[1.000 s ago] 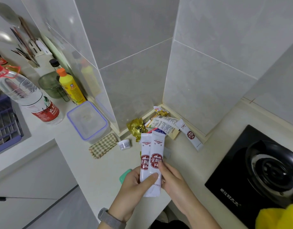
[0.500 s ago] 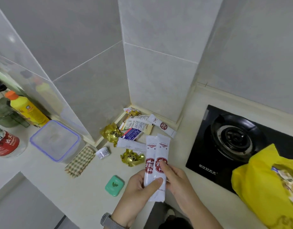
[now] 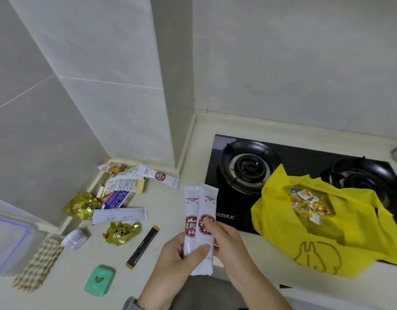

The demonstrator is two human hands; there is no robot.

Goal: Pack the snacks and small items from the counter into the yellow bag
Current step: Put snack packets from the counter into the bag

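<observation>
With the two sachets (image 3: 198, 222) held in both hands as the dial's centre, the bag (image 3: 340, 240) lies at three o'clock, partly on the stove (image 3: 228, 198), with snack packets (image 3: 309, 203) in it. A loose heap of packets (image 3: 119, 193) sits at ten o'clock in the wall corner; the dark stick (image 3: 143, 247) and small case (image 3: 100, 280) lie at eight.

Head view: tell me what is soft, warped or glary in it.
Head view: wide-angle lens bows the wall tile lines and counter edges; light is flat and dim, shadows faint; the left-edge plastic box and far-right corner smear; print on the two sachets is readable but soft; mild sheen on the gold wrappers and black stove glass; yellow bag sharp enough.
</observation>
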